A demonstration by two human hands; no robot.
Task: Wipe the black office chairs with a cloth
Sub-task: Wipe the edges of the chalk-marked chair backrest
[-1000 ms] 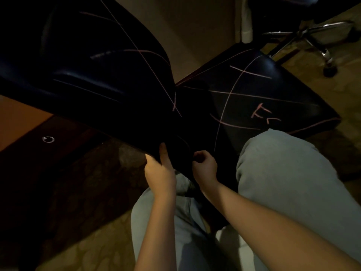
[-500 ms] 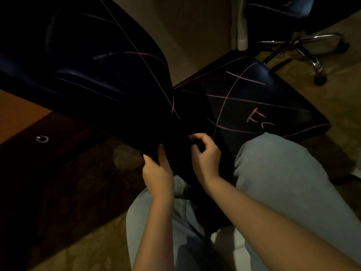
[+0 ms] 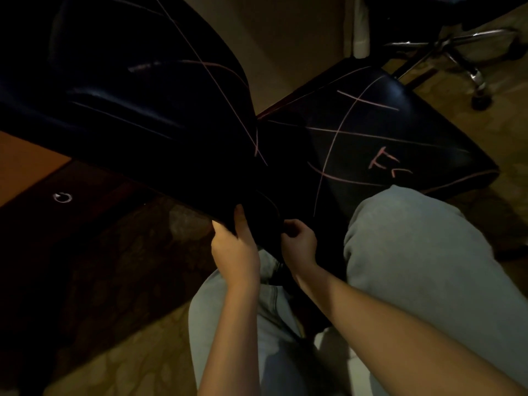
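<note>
Centrally, clamps left hand (image 3: 235, 250) on black office chair (image 3: 143, 110) backrest edge, curls right hand (image 3: 298, 242) fingers (image 3: 288, 224) at seat (image 3: 371, 132) crease, cloth unseen, hold unclear; may swing chair away if tugged sideways.

The black chair's backrest (image 3: 128, 104) ran off the top and left edges of the frame. The left hand (image 3: 234, 252) showed only its thumb on the backrest's lower edge, with its fingers hidden behind. The right hand (image 3: 300, 244) curled its fingers at mid-frame, but darkness hid whether they pinched anything. At upper right, a second chair (image 3: 445, 47) was cut off above its chrome base.
</note>
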